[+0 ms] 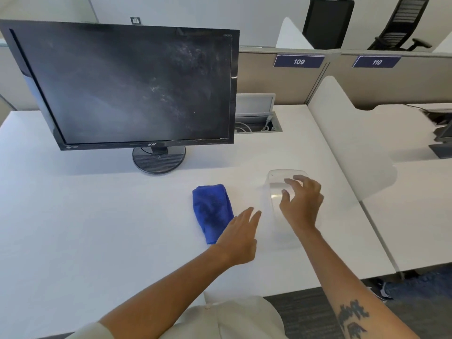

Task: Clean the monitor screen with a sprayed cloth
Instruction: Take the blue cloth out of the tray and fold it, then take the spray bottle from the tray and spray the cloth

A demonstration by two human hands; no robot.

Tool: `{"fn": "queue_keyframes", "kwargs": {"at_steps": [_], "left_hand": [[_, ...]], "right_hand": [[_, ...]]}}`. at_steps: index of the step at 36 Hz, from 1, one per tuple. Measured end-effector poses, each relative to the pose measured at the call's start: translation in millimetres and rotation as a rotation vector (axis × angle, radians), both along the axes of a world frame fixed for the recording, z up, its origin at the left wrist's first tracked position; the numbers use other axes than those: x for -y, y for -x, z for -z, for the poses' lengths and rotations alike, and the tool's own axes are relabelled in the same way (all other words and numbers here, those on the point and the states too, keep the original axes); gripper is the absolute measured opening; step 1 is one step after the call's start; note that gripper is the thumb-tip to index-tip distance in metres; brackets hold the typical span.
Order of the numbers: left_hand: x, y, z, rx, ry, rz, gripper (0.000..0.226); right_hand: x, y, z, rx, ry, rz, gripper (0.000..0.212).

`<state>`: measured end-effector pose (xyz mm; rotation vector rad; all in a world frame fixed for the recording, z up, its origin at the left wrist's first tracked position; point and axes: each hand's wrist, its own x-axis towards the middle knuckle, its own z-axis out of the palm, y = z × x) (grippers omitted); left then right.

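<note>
A black monitor (137, 86) stands on a round base at the back left of the white desk (97, 216); its dark screen shows dusty smears, mostly right of centre. A folded blue cloth (211, 209) lies flat on the desk in front of it. My left hand (241, 237) hovers flat with fingers apart, just right of the cloth's near end. A clear, blurred object (277, 192), perhaps a spray bottle, lies to the right of the cloth. My right hand (302, 203) reaches over it with fingers spread; I cannot tell whether it touches it.
A cable hatch (258, 123) with white cables opens in the desk behind the monitor's right edge. A white curved divider (352, 143) bounds the desk on the right. Partition labels read 109 and 110. Black office chairs (327, 20) stand beyond.
</note>
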<state>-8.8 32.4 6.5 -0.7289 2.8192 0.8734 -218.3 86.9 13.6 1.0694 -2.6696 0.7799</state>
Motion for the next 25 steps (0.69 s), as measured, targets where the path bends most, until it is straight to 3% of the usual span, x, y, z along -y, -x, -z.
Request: {"fn": "queue_keyframes", "kwargs": {"at_steps": [9,17,25], "left_hand": [[-22.8,24.9,6.6,0.021,0.008,0.085,0.088],[-31.3,30.2,11.0,0.035,-0.007,0.086,0.086],[-35.7,29.5,12.6,0.060,-0.016,0.085,0.084]], "right_hand": [[-24.8,33.0,3.1,0.024,-0.439,0.018,0.054],[-36.6,42.8,10.8,0.081,-0.464,-0.017,0.038],[-40.2,43.0,11.6,0.156,-0.459,-0.051,0.044]]}}
